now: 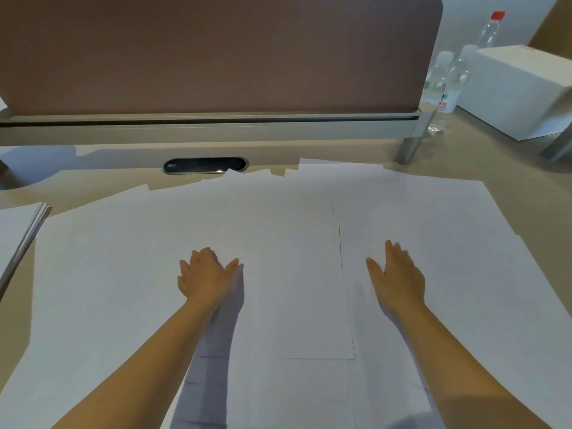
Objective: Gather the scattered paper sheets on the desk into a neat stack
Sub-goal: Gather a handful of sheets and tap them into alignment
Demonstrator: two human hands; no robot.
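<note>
Several white paper sheets [278, 230] lie spread and overlapping across the desk, from the left side to the far right. Their far edges fan out unevenly near the cable port. My left hand [204, 275] hovers or rests palm-down over the sheets at centre left, fingers relaxed and holding nothing. Over the sheets at centre right is my right hand [397, 278], palm-down with straight fingers and slightly blurred. Whether either palm touches the paper cannot be told.
A separate stack of paper [21, 230] lies at the left edge. A brown partition screen [216, 57] on a grey rail bounds the desk's far side, with a black cable port [205, 165] before it. Clear water bottles [441, 88] and a white box [523, 88] stand at back right.
</note>
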